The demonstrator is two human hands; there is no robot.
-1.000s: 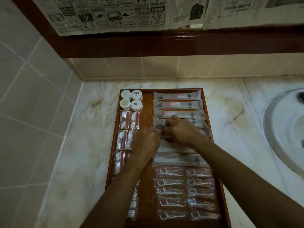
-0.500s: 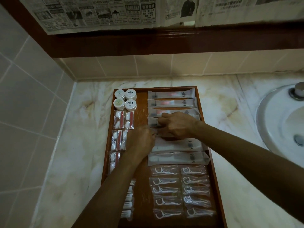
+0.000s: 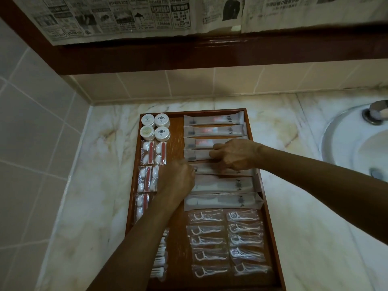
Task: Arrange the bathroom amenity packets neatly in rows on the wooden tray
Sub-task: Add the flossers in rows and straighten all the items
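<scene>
1. Tray [image 3: 255,156] lies on the marble surface [image 3: 100,185], near its far left corner; long axis runs from the near edge toward the tiled wall. Sink [image 3: 357,148] sits to the right.
2. Long packets [image 3: 214,119] form a column along the tray's right side, each with its long axis across the tray, printed logo end toward the right rim. Seven count visible; the lower three run slightly past the right rim.
3. Right hand [image 3: 235,154] rests on the fourth and fifth long packets, fingers curled and pinching a packet edge near its middle. Exactly which packet: cannot tell.
4. Left hand [image 3: 178,179] sits at the left ends of the fifth and sixth packets, fingers curled against them. Judgement: one hand squares the ends while the other slides the packet, to close gaps and align the row.
5. Jars [image 3: 155,127], four, in a square at the tray's far left corner.
6. Swab packets [image 3: 153,153] in pairs down the left rim, long axis along the tray.
7. Floss picks [image 3: 226,242] in two columns at the near right, handles pointing right.
8. Judgement: arrangement nearly complete; middle long packets under adjustment.
</scene>
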